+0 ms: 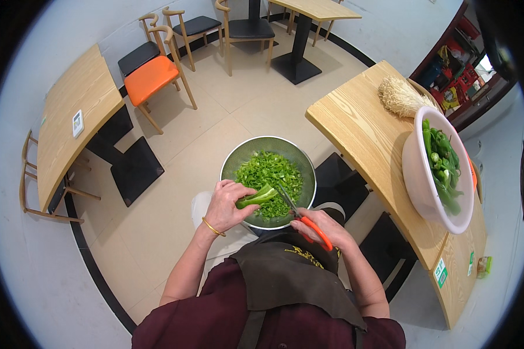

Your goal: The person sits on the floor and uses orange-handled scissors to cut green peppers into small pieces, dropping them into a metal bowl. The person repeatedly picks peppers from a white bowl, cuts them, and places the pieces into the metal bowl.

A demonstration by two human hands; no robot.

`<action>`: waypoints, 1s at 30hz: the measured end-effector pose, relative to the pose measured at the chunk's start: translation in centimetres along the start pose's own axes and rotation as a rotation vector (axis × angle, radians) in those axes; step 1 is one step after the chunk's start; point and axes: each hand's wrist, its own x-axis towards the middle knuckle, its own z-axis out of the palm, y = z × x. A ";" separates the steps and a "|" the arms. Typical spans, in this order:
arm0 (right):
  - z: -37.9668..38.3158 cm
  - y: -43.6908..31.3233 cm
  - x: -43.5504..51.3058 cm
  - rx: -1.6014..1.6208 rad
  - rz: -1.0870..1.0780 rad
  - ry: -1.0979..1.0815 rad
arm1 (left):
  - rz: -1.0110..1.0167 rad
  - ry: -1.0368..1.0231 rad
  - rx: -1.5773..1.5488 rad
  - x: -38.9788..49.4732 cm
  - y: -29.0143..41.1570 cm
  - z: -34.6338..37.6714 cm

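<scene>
My left hand point(232, 204) holds a split green pepper point(258, 196) between thumb and fingers, its pale inside showing, over a mesh metal strainer bowl point(310, 172). My right hand point(321, 227) grips scissors with orange-red handles point(317, 233); the blades point up and left, close to the pepper's right end. Chopped green pepper pieces point(273, 168) are heaped in the bowl, which rests at my lap. To the right, a pale pink plastic basin point(415, 179) on a wooden table point(358, 118) holds whole green peppers point(443, 161).
A bundle of enoki mushrooms point(401, 98) lies behind the basin. Another wooden table point(81, 91) stands at the left with a small white card on it. An orange-seated chair point(152, 80), black-seated chairs point(196, 26) and a further table point(321, 8) are across the room.
</scene>
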 end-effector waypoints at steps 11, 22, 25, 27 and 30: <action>0.3 -0.6 0.4 -0.123 -0.152 0.070 | 0.058 -0.021 0.021 0.2 0.7 0.1; 0.5 -0.9 0.8 -0.094 -0.117 0.074 | 0.091 -0.027 0.032 0.2 0.9 0.5; 0.6 -0.7 0.7 -0.045 -0.036 0.095 | 0.149 0.020 0.153 0.2 1.0 0.4; 0.6 -0.4 0.6 -0.034 -0.023 0.096 | 0.196 0.080 0.232 0.3 1.1 0.3; 0.4 -0.1 0.3 -0.030 0.023 0.074 | 0.269 0.205 0.289 0.4 1.6 0.5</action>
